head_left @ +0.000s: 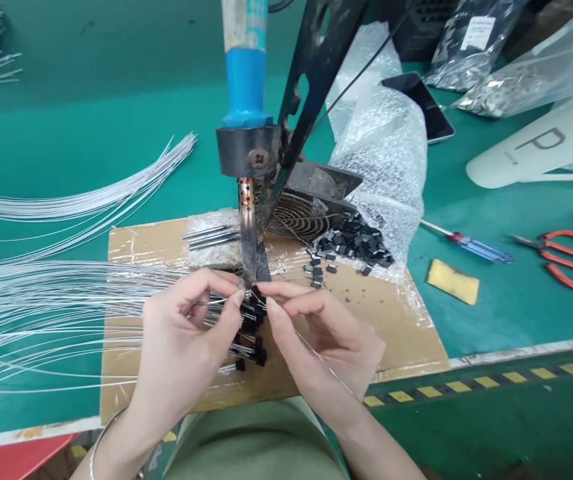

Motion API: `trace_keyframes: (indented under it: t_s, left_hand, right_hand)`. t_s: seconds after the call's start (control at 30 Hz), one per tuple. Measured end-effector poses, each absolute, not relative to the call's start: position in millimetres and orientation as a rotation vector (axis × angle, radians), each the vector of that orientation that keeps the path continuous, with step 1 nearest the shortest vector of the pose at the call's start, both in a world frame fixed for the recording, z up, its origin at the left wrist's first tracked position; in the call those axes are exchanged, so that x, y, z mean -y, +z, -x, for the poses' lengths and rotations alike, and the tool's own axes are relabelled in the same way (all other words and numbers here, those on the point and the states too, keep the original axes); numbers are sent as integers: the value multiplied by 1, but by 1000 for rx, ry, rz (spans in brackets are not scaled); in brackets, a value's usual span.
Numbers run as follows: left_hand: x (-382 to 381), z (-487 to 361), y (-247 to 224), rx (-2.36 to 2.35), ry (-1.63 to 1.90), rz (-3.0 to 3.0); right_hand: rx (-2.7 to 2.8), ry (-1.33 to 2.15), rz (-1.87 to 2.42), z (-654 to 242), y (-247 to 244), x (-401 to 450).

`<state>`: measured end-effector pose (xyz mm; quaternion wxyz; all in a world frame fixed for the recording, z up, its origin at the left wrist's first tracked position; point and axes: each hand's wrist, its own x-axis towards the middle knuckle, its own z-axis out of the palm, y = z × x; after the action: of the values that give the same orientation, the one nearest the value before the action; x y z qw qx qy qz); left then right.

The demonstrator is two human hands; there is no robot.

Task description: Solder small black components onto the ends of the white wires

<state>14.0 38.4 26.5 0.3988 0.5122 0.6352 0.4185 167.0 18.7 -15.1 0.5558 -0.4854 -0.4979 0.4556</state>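
Observation:
My left hand [191, 333] is closed in a pinch on the end of a thin white wire, just left of the soldering iron's tip. Opposite it, my right hand [324, 333] pinches a thin silvery strand of solder wire [334, 375], which trails back across the palm toward the wrist. The blue-handled soldering iron [246, 87] is clamped upright, and its tip comes down between my fingertips. Whatever small part sits at the tip is mostly hidden by my fingers. Beneath the hands lie white wires with black connectors [255, 350] on their ends.
Cardboard [396, 333] covers the work spot. Long white wires [31, 293] spread leftward. Loose black pieces [356, 241] spill by bubble wrap [381, 147]. A black bracket [311, 87] holds the iron. Rightward lie a screwdriver [481, 247], yellow sponge [453, 281] and red-handled scissors [566, 253].

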Motion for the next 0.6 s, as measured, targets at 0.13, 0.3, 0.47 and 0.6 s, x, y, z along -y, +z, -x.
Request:
trace_keyframes:
  t_s: [0.13, 0.3, 0.47, 0.6]
  left_hand:
    - [-38, -14, 27, -1618, 1058, -1298]
    - [-39, -14, 27, -1633, 1051, -1311]
    - [-39, -13, 27, -1618, 1029, -1302]
    - [-38, -12, 26, -1625, 995, -1294]
  right_hand:
    - [1172, 1071, 1139, -166, -16, -19]
    - [1175, 1056, 1143, -166, -14, -20]
    - [1215, 1059, 1155, -168, -12, -21]
    - [1217, 1056, 1147, -168, -13, -21]
